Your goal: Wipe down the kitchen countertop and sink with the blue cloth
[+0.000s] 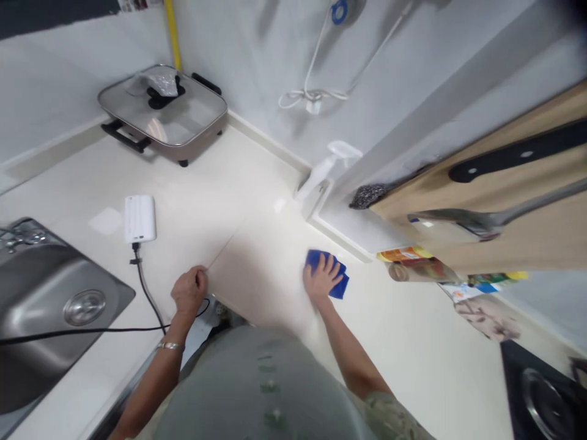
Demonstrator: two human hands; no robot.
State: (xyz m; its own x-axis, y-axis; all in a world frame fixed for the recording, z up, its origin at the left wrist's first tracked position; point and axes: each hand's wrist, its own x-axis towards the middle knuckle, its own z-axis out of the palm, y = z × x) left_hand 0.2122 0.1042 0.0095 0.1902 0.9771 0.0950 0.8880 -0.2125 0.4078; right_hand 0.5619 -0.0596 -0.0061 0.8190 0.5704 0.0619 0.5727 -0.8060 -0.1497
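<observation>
My right hand lies with its fingers spread on a folded blue cloth, pressing it against the white countertop. The cloth shows between and beyond the fingers, near the base of the wall ledge. My left hand is curled closed at the counter's near edge, beside a thin seam line in the surface. Whether anything is inside its fingers cannot be made out. A white power bank with a black cable lies to the left of that hand.
An electric pan with a glass lid stands in the back corner. A steel sink is at the left. At the right are a white spray bottle, a wooden board, a knife, food packets and a black stove.
</observation>
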